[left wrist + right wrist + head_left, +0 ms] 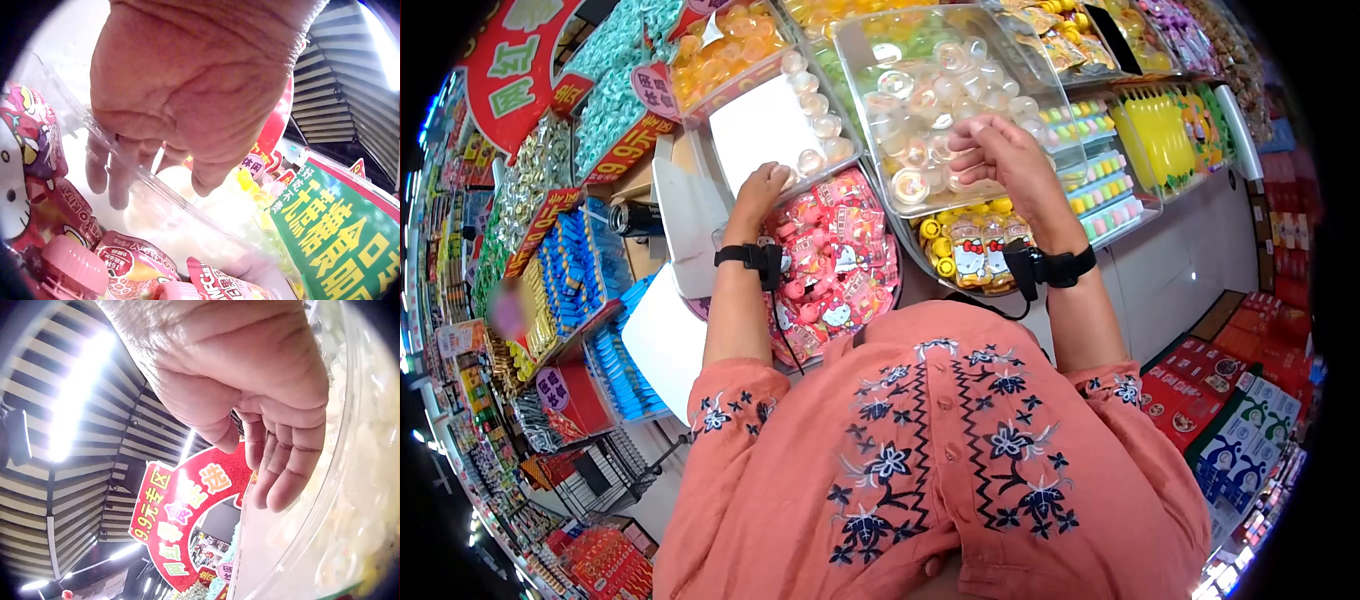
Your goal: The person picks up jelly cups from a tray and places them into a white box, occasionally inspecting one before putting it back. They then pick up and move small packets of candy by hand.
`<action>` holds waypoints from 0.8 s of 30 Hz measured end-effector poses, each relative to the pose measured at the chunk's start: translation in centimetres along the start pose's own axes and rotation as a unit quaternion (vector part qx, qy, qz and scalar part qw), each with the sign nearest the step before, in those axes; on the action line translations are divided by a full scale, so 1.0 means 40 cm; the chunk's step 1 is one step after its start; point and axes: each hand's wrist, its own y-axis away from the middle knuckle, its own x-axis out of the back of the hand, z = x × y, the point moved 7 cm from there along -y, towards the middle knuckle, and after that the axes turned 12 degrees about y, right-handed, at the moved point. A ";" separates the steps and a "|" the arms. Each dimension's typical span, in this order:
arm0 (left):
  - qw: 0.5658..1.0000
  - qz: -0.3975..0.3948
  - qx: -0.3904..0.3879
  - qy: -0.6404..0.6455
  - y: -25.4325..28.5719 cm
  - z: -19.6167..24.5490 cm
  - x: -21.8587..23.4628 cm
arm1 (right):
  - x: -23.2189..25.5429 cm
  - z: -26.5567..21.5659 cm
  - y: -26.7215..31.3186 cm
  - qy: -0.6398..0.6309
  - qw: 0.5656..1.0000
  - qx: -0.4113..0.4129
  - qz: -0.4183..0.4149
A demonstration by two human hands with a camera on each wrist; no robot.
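Observation:
My left hand [760,195] reaches over the near wall of a clear plastic bin [752,72], its fingers [119,181] hanging loosely inside. A white bottom [755,135] shows in that bin, with several clear jelly cups [825,125] along its right side. Over a second clear bin [855,120], full of pale jelly cups [925,100], hovers my right hand [1005,165]. Its fingers [281,481] are slightly bent, with nothing between them in the right wrist view. Below the left hand lie pink pouches [835,265] with pink caps.
Yellow-capped pouches [975,240] sit below the right bin. Trays of pastel sweets [1105,180] and yellow packs [1155,135] stand to the right. Blue-wrapped sweets [580,250] and red signs [515,65] are at left, with a shopping cart [595,475] below.

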 end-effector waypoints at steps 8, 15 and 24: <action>0.996 -0.025 0.049 0.063 -0.020 -0.058 -0.006 | 0.004 0.010 0.016 0.003 1.000 -0.014 -0.003; 0.999 -0.039 0.036 0.009 -0.016 -0.036 0.000 | 0.010 0.010 0.017 -0.002 1.000 -0.005 -0.008; 0.985 0.118 -0.054 0.110 0.069 0.134 0.064 | 0.134 -0.009 0.013 0.068 0.992 0.042 0.095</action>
